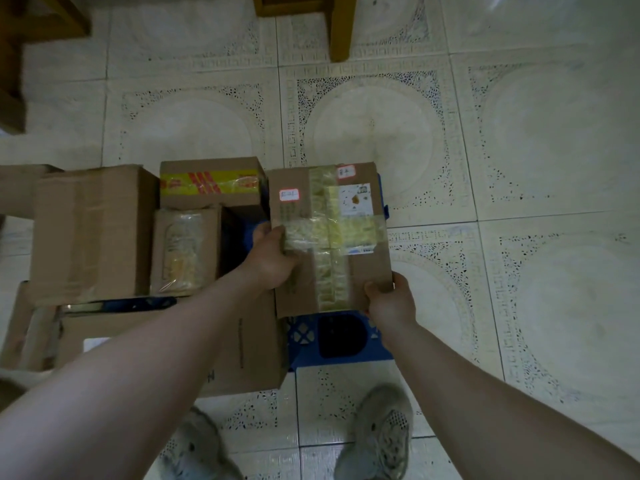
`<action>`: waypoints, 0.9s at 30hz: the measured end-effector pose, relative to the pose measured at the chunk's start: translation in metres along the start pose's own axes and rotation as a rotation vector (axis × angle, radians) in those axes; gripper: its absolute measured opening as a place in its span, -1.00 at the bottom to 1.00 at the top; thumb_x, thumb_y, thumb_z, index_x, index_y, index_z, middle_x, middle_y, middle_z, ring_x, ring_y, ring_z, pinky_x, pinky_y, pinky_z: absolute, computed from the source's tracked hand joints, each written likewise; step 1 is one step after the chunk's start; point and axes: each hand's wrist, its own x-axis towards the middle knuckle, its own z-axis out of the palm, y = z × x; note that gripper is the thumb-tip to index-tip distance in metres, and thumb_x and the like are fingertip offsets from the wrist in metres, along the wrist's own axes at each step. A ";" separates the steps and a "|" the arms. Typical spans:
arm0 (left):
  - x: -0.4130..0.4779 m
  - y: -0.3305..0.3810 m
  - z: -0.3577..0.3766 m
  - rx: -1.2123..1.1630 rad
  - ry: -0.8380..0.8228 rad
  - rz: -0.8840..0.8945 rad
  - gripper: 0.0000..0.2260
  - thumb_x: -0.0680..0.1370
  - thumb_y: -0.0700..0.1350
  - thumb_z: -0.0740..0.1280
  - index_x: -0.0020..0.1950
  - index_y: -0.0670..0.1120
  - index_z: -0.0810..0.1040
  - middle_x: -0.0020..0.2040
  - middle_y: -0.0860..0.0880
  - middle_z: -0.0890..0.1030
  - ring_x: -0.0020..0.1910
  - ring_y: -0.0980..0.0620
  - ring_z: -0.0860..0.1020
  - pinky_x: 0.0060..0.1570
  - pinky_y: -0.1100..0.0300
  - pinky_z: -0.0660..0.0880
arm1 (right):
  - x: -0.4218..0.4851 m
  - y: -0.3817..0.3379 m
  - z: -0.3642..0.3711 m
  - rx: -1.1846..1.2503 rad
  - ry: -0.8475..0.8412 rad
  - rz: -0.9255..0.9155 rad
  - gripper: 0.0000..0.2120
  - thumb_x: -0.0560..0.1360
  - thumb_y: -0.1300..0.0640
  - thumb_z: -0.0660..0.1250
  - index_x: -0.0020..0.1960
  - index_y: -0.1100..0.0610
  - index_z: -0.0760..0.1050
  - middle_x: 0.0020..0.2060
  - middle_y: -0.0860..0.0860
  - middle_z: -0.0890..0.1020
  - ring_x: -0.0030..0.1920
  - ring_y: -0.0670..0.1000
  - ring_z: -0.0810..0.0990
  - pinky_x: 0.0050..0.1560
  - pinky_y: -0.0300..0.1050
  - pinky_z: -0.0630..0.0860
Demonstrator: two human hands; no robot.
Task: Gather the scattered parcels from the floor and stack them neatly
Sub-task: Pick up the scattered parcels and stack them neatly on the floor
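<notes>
Both grips clasp a taped cardboard parcel over a blue crate: the left grip pinches its left edge, the right grip curls round its near right corner.

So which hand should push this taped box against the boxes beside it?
Probably right: the right hand grips the taped box at its outer near corner; the left hand sits on the side facing those boxes.
</notes>
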 end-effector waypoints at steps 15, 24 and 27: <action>0.016 -0.019 -0.009 0.078 0.038 0.028 -0.42 0.53 -0.05 0.36 0.49 -0.05 0.22 0.52 -0.01 0.01 0.41 -0.03 0.22 0.15 0.33 0.23 | 0.029 -0.021 0.031 -0.126 -0.022 -0.005 -0.63 0.58 0.18 0.19 0.39 0.10 0.31 0.12 0.10 0.55 -0.07 0.01 0.52 -0.37 -0.27 0.33; -0.059 0.004 -0.064 0.114 0.034 -0.043 -0.35 0.53 -0.01 0.35 0.53 -0.02 0.12 0.54 -0.07 0.11 0.47 -0.07 0.17 0.34 0.15 0.18 | -0.040 -0.078 -0.007 -0.282 -0.164 0.051 -0.49 0.58 0.02 0.22 0.47 0.13 0.20 0.31 0.16 0.42 0.21 0.17 0.49 0.26 0.06 0.45; -0.123 0.024 -0.108 0.131 0.070 -0.113 -0.34 0.52 0.02 0.35 0.54 0.00 0.12 0.54 -0.08 0.13 0.46 -0.09 0.22 0.27 0.10 0.29 | -0.097 -0.130 -0.030 -0.495 -0.262 -0.089 -0.40 0.56 -0.09 0.22 0.52 0.09 0.17 0.36 0.14 0.41 0.17 0.17 0.54 0.17 0.11 0.52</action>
